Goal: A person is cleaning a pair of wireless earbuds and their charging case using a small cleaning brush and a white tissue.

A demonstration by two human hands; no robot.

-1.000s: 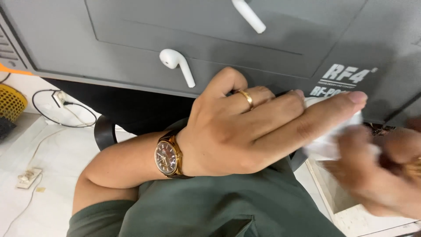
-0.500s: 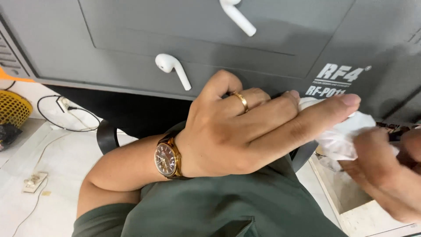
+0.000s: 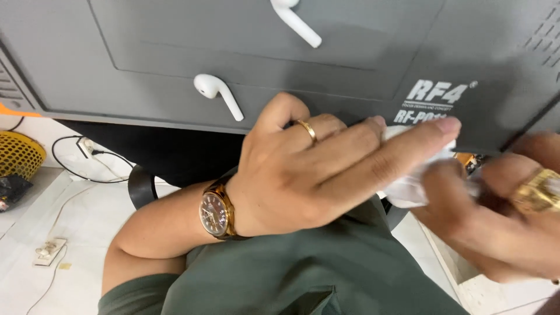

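Observation:
My left hand [image 3: 303, 175], with a gold ring and a brown wristwatch [image 3: 213, 213], reaches to the right with its fingers stretched over a crumpled white tissue [image 3: 408, 189]. My right hand [image 3: 496, 216], blurred and wearing a large gold ring, pinches the same tissue from the right, its fingers touching my left fingertips. Whatever may be inside the tissue is hidden. Both hands hover over my lap in a green shirt [image 3: 303, 274], just below the edge of a grey work mat [image 3: 146, 70].
Two white earbuds lie on the grey mat, one [image 3: 219, 94] near its front edge and one [image 3: 294, 20] further back. On the white floor at left are a yellow basket [image 3: 17, 154], a black cable [image 3: 76, 163] and a power strip [image 3: 46, 251].
My right hand has risen and moved in closer to my left fingertips, covering more of the tissue. My left hand keeps its pose.

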